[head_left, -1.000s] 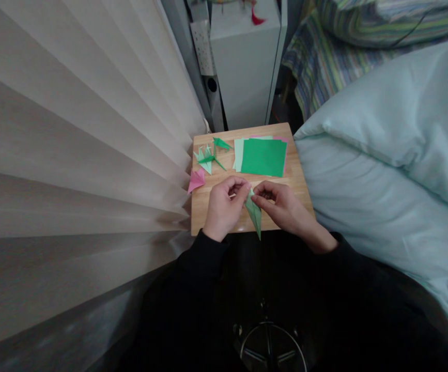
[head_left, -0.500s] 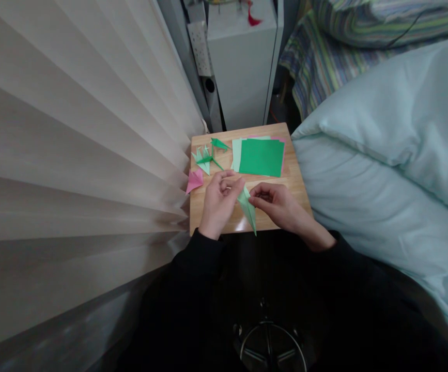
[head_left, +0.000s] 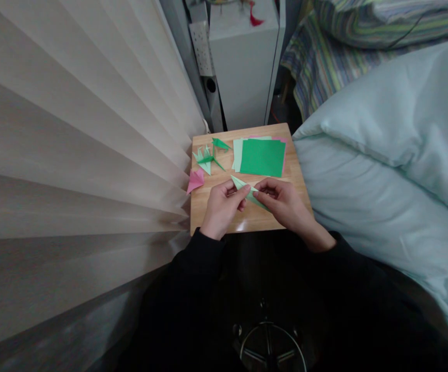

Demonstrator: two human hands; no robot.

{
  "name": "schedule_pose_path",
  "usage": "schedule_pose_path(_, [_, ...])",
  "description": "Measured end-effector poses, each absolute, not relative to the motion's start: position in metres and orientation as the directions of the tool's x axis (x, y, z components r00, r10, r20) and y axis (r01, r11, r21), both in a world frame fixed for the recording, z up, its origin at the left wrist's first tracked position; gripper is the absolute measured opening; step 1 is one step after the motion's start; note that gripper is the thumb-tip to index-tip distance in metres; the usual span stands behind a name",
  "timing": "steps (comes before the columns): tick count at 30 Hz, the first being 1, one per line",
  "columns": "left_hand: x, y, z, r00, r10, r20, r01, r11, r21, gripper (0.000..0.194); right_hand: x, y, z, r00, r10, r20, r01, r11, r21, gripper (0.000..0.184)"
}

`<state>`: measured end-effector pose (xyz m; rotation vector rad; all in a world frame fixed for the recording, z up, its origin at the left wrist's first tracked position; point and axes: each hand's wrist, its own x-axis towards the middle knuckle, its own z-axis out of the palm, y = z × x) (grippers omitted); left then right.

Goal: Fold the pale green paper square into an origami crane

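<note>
A pale green folded paper piece (head_left: 247, 189), long and pointed, lies slanted between my two hands above the small wooden table (head_left: 293, 173). My left hand (head_left: 224, 206) pinches its left part with closed fingers. My right hand (head_left: 281, 201) pinches its right part, fingers closed too. One tip of the piece points up-left toward the paper stack. Both sleeves are black.
A stack of square sheets, dark green (head_left: 263, 157) on top of pale green and pink, lies at the table's back. Folded green cranes (head_left: 207, 155) and a pink folded piece (head_left: 195, 180) sit at the left. Pleated curtain on the left, pale bedding on the right, white cabinet behind.
The folded piece has turned from pointing down toward me to lying slanted, tip up-left. Both hands shifted slightly along with it and kept their pinch.
</note>
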<state>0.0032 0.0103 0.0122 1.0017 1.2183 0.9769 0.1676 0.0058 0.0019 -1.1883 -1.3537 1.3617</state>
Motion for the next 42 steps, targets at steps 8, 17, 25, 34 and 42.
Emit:
schedule_pose_path(8, [0.004, 0.012, 0.012, 0.037, 0.98, -0.197, -0.027, 0.198, 0.98, 0.033, 0.168, 0.006, 0.003, -0.156, 0.986, -0.057, 0.058, -0.048, -0.997, 0.018])
schedule_pose_path(17, [0.004, 0.009, 0.015, 0.035, 0.979, -0.2, 0.016, 0.2, 0.98, 0.03, 0.165, 0.004, 0.007, -0.144, 0.988, -0.058, 0.085, -0.046, -0.995, 0.02])
schedule_pose_path(25, [-0.001, 0.014, 0.013, 0.06, 0.981, -0.184, 0.129, 0.175, 0.976, 0.022, 0.167, 0.004, 0.009, -0.183, 0.98, -0.083, 0.162, -0.053, -0.985, 0.021])
schedule_pose_path(34, [0.003, 0.01, 0.008, 0.101, 0.973, -0.21, 0.02, 0.209, 0.978, 0.029, 0.165, 0.003, 0.004, -0.185, 0.975, -0.123, 0.095, -0.107, -0.99, 0.022])
schedule_pose_path(42, [0.007, 0.009, 0.005, 0.018, 0.989, -0.149, 0.098, 0.146, 0.984, 0.033, 0.164, 0.002, 0.004, -0.161, 0.979, -0.123, 0.116, -0.105, -0.988, 0.017])
